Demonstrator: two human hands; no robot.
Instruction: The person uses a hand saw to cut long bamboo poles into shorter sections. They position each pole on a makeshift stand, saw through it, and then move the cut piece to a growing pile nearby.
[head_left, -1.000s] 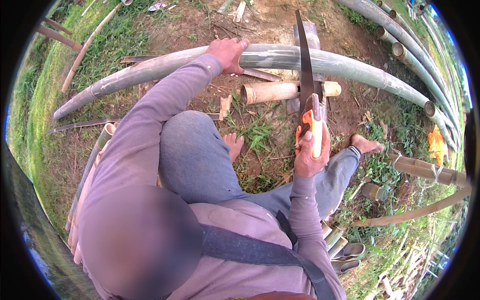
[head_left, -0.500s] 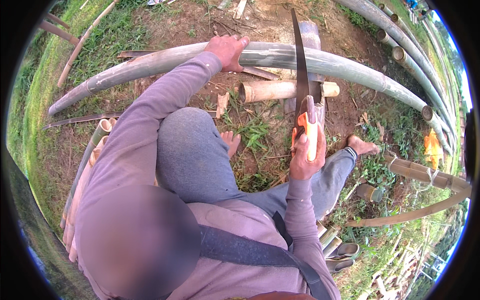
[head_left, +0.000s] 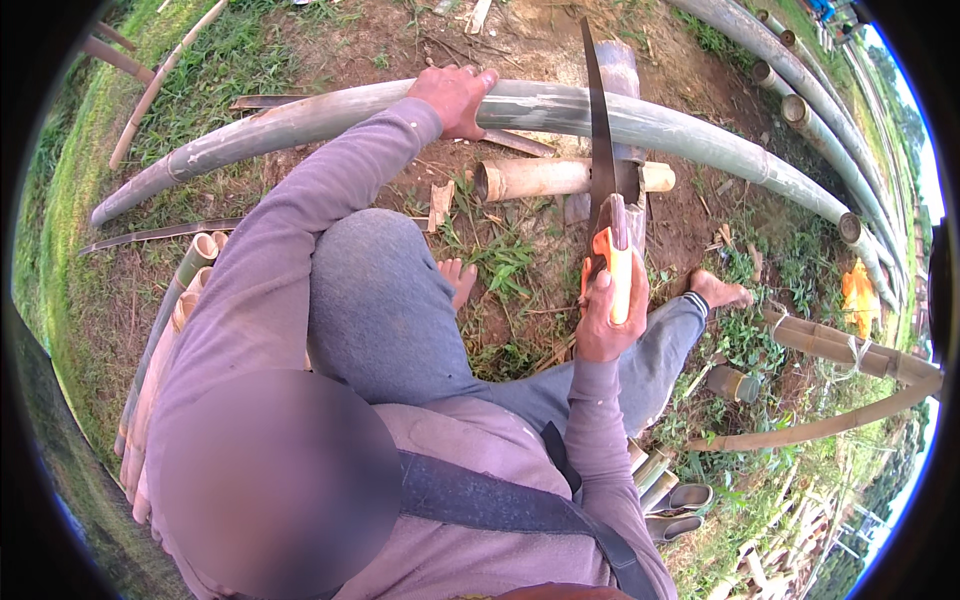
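My right hand (head_left: 607, 315) grips the orange handle of a hand saw (head_left: 602, 165), whose dark blade stands across a long grey-green bamboo pole (head_left: 560, 110) lying over a wooden block (head_left: 625, 75). My left hand (head_left: 455, 95) presses flat on top of the same pole, left of the blade. A short cut piece of bamboo (head_left: 545, 178) lies on the ground just in front of the pole. My knees and bare feet are below, on soil and grass.
More long bamboo poles (head_left: 815, 120) lie at the upper right. Split bamboo strips (head_left: 165, 330) lie at my left. Short cut bamboo sections (head_left: 680, 495) sit near my right side, and tied bamboo pieces (head_left: 850, 350) lie to the right. Wood chips scatter the dirt.
The saw and my right hand have shifted slightly along the cut. My left hand stays on the pole.
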